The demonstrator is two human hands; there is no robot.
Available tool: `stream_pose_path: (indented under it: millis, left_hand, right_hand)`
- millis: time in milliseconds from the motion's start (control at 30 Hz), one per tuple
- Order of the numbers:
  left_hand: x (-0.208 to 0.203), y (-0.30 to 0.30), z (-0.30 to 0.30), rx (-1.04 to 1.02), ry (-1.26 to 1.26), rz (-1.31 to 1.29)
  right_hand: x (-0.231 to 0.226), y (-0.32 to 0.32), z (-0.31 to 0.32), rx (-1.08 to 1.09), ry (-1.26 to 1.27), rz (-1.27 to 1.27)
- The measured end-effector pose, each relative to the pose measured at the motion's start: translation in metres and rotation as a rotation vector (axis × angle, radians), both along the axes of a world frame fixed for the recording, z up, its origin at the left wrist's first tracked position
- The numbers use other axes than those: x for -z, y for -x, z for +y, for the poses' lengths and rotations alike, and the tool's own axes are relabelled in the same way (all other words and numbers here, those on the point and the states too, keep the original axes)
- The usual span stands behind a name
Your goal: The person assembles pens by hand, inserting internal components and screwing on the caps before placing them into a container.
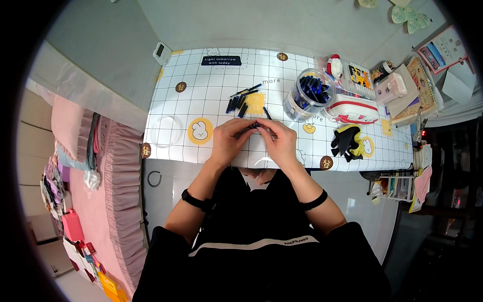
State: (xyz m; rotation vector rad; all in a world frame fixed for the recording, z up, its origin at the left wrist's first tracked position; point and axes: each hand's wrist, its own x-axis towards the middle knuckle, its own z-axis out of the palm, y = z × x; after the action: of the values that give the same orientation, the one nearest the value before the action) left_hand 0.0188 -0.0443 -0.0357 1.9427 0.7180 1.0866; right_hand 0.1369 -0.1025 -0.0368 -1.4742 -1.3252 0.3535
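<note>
Over the near part of the table, my left hand [232, 139] and my right hand [281, 143] meet at the fingertips. Both are closed on a small dark piece [256, 125], mostly hidden by the fingers, so its exact kind is unclear. Just beyond them lies a pile of short dark-blue tubes [236, 104] that look like ink cartridges. One loose tube [267, 113] rests near my right fingertips, and a thin dark stick [246, 90] lies behind the pile. To the right stands a clear round tub [297, 111] with many similar tubes [314, 89] inside.
A clear round lid [166, 131] lies at the table's left. On the right are a white and red pencil case [353, 110], a crumpled black and yellow cloth item [346, 142] and stacked notebooks [412, 90]. A small white digital clock [161, 53] stands at the back left corner.
</note>
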Motion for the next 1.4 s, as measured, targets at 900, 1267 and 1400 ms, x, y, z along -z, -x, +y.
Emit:
stream_pose_path:
  millis: [900,1267,1400]
  left_hand:
    - [-0.027,-0.002,-0.002,0.110,-0.047,0.102]
    - [-0.075,-0.051,0.013,0.113,-0.444,-0.067]
    - [-0.073,-0.072,0.027,0.076,-0.499,-0.147]
  right_hand:
    - [-0.021,-0.004,-0.017,0.058,-0.181,-0.287]
    - [-0.075,-0.047,-0.008,0.168,-0.402,-0.358]
    - [-0.075,-0.060,0.006,0.198,-0.473,-0.359]
